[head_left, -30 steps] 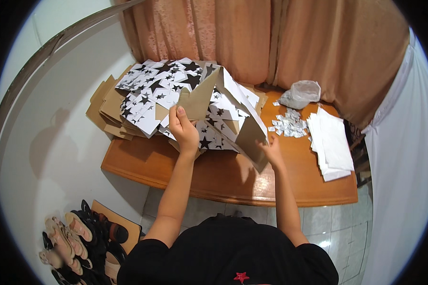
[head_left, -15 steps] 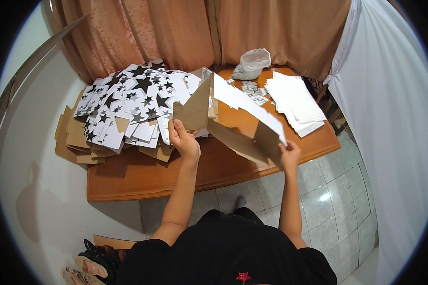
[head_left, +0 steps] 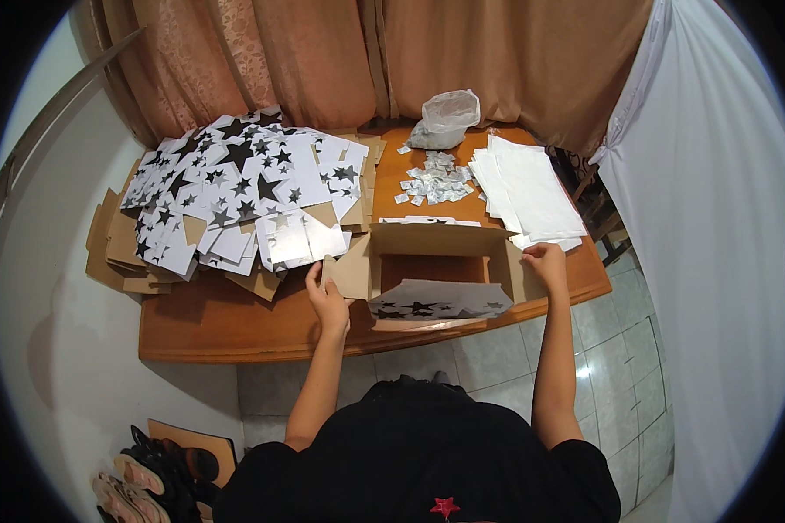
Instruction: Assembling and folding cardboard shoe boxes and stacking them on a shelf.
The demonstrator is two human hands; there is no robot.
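A cardboard box [head_left: 440, 238], plain brown inside and white with black stars outside, stands opened out near the table's front edge. Through its middle the table top shows. My left hand [head_left: 327, 303] grips the flap [head_left: 349, 272] on the box's left side, thumb on the inner face. On the opposite side, my right hand [head_left: 547, 263] pinches the edge of the right flap [head_left: 522, 272]. The front panel [head_left: 436, 301] leans toward me with its star print showing.
Flat star-printed cardboard pieces [head_left: 244, 187] are heaped on the table's left. Behind the box lie small silvery packets [head_left: 438, 181] and a clear plastic bag [head_left: 449, 119]. White sheets [head_left: 532, 192] are stacked at the right. Shoes [head_left: 161, 471] stand at lower left on the floor.
The box has come down from a tilted, folded shape in the air to a squared opening at the table's front. My left hand has lowered; my right has shifted slightly right.
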